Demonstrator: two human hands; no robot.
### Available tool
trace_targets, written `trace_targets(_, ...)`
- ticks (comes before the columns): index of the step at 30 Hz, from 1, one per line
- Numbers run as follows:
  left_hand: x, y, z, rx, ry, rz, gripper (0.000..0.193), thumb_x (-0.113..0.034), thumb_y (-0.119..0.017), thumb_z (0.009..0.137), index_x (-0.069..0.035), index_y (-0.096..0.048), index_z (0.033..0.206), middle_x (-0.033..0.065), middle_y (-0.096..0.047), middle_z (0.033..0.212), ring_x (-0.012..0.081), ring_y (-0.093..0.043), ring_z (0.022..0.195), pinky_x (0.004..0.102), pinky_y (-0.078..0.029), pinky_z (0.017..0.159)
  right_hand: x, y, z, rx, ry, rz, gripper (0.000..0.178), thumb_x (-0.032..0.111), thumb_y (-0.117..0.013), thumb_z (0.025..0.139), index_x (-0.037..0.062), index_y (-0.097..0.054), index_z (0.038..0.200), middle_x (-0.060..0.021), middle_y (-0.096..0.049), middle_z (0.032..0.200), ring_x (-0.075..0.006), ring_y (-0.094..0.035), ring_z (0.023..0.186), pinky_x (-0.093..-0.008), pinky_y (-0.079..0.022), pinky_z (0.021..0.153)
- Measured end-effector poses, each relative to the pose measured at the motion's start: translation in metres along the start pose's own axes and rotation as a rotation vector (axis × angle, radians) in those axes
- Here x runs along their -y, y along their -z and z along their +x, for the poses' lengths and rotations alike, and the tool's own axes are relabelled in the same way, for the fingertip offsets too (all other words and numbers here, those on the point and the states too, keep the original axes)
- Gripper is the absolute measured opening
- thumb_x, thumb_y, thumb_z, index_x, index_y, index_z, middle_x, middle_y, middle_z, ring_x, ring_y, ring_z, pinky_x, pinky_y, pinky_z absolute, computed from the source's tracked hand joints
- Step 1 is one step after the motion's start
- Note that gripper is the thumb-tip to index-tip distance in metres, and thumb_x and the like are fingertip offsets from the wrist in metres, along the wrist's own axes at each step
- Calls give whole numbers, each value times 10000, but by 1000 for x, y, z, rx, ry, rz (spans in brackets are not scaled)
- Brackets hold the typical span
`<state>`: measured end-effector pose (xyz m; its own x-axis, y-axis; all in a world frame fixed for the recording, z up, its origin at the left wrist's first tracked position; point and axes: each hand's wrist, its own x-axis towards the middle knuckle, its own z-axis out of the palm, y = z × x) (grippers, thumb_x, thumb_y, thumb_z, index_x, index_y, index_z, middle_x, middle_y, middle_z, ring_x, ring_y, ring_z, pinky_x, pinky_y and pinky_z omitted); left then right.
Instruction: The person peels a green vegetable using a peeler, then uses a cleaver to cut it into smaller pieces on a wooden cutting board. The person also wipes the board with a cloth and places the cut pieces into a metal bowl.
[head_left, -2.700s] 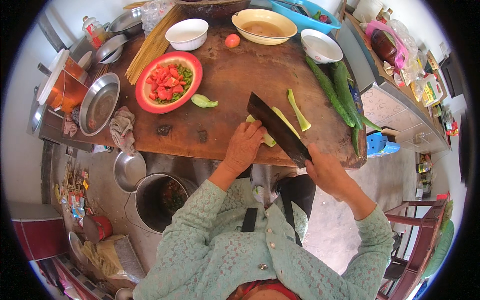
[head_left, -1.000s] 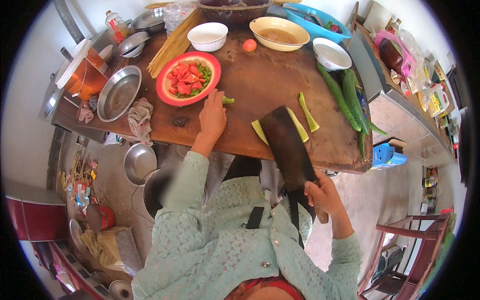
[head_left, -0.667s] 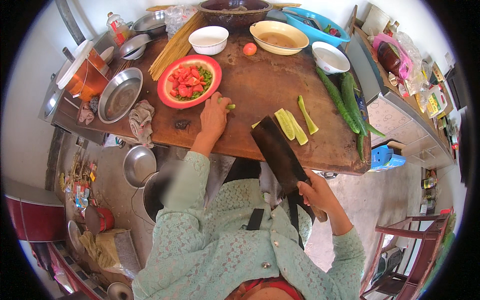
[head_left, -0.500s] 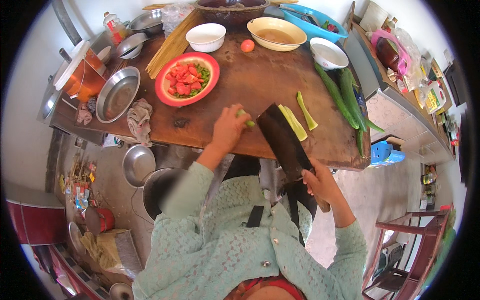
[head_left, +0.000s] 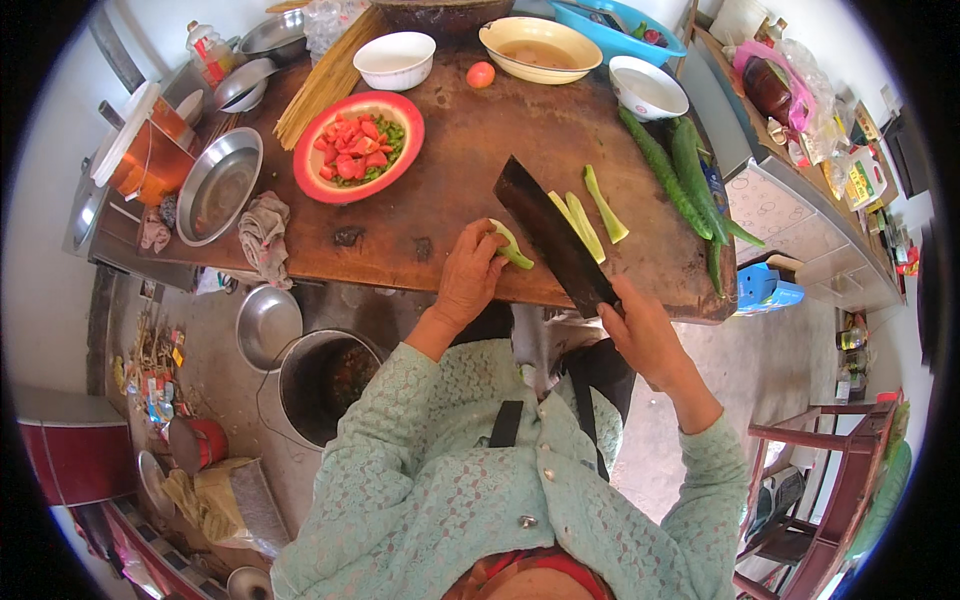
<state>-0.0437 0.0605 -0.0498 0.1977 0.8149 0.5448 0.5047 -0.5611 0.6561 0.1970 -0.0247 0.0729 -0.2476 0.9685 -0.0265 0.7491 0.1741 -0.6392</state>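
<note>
Near the front edge of the wooden table [head_left: 400, 235], my left hand [head_left: 470, 268] grips a pale green cucumber piece [head_left: 512, 246]. My right hand [head_left: 640, 325] is closed round the lower end of a dark cleaver [head_left: 545, 225]; its handle is hidden in the fingers. The blade stands just right of the held piece, slanting up to the left. Beyond the blade lie cut cucumber strips [head_left: 583, 228], and another strip [head_left: 605, 205] rests to their right. Left of these, a red-rimmed bowl [head_left: 412, 150] holds chopped tomato [head_left: 352, 148] and small green pieces.
Whole cucumbers [head_left: 665, 180] lie at the right edge, below a white bowl [head_left: 649, 90]. A tomato [head_left: 480, 75], another white bowl [head_left: 394, 62] and a cream basin [head_left: 540, 50] stand farther back. At left are a metal basin [head_left: 220, 190] and a cloth [head_left: 265, 238]. A bucket [head_left: 325, 385] stands below.
My left hand has come down to the table with the cucumber piece, which now lies beside the blade. My right hand has moved slightly up and the cleaver has shifted left.
</note>
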Motion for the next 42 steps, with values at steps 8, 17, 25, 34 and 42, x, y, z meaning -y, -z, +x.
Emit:
trace_targets(8,-5,-1,2,-18,-9,69,278,-4,-660,768,-77,-596,1029,111,-546,1105,332,-560,1011,409,-493,797,7,0,-1,69,41,-198,201,144,-536,916,53,-413,1047,-227,-626,807,-453,-600,748,-545,-454,635)
trace_targets(17,0,-4,3,-57,-44,97,270,-9,-661,759,-77,-605,1014,115,-555,1123,324,-561,986,405,-494,791,7,9,10,162,82,-276,221,123,-519,910,32,-370,1046,-245,-615,807,-461,-592,738,-555,-455,635)
trace_targets(25,-2,-2,2,-21,-7,83,212,-29,-647,795,-56,-600,1000,140,-549,1135,357,-557,1023,413,-485,822,11,10,27,246,57,-292,189,93,-494,902,23,-368,1024,-254,-615,797,-465,-593,773,-549,-453,661)
trace_targets(34,-1,-3,2,-38,-50,108,207,-9,-647,786,-50,-586,980,142,-539,1093,348,-558,991,413,-483,813,-23,-42,60,109,86,-100,216,121,-528,925,32,-432,1096,-182,-586,722,-365,-611,669,-454,-476,559)
trace_targets(42,0,1,-12,-101,-15,32,217,9,-658,760,-49,-570,950,122,-523,1086,341,-551,993,407,-472,824,-33,-12,30,-31,-236,942,258,138,-514,958,67,-494,1205,-24,-562,700,-87,-506,463,-235,-436,418)
